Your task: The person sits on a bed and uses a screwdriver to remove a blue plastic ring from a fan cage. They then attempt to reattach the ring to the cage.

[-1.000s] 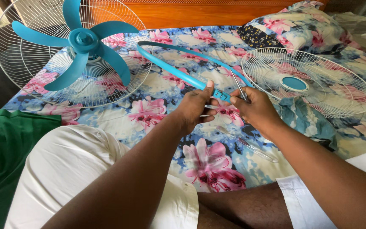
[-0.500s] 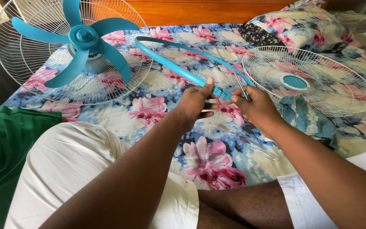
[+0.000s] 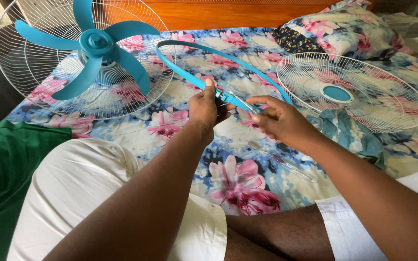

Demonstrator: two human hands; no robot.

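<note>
Together, both hands work at the near end of a blue plastic fan ring (image 3: 189,63), a thin hoop lying on the flowered bed sheet (image 3: 238,179). The left hand (image 3: 206,108) is closed round the ring's open end, thumb pressed on top, lifting that end off the sheet. The right hand (image 3: 279,121), just beside it, pinches a slim metal clip (image 3: 240,102) between thumb and fingertips, its tip touching the ring's end at the left hand. The rest of the ring curves away beyond both hands. Beyond and outside the left hand lies the rear wire guard (image 3: 20,72), dished like a shallow basket, and in it sits the blue fan blade (image 3: 93,46). Beyond the right hand rests the front wire guard (image 3: 388,104), holding nothing but its own blue centre cap (image 3: 337,93). A clear-handled screwdriver (image 3: 281,162) lies on the sheet below the right hand.
</note>
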